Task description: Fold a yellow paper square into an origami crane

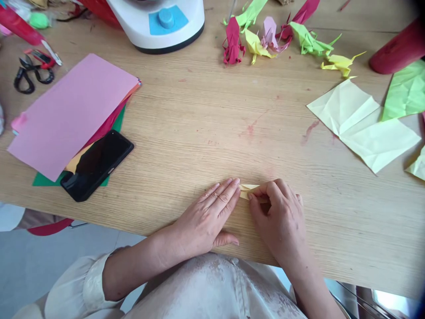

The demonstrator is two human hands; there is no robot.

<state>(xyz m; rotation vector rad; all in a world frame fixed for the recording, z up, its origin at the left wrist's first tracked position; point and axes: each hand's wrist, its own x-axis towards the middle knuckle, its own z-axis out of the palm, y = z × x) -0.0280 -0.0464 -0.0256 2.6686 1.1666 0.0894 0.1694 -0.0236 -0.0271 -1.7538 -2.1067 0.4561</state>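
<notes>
A small folded piece of pale yellow paper [248, 188] lies flat on the wooden table near its front edge. My left hand [212, 215] rests on the paper's left end, palm down, fingers stretched out together and the thumb apart. At the paper's right end, my right hand [278, 212] is closed, with thumb and index finger pinching the paper. Only a short stretch of the paper shows between the hands; the rest is hidden under the fingers.
Left are a stack of coloured paper [76, 110], a black phone [98, 165] and scissors [33, 73]. A white device with a blue knob [166, 18] stands at the back. Several folded paper figures [312, 40], creased yellow sheets [361, 124] and a red cylinder [398, 48] are right.
</notes>
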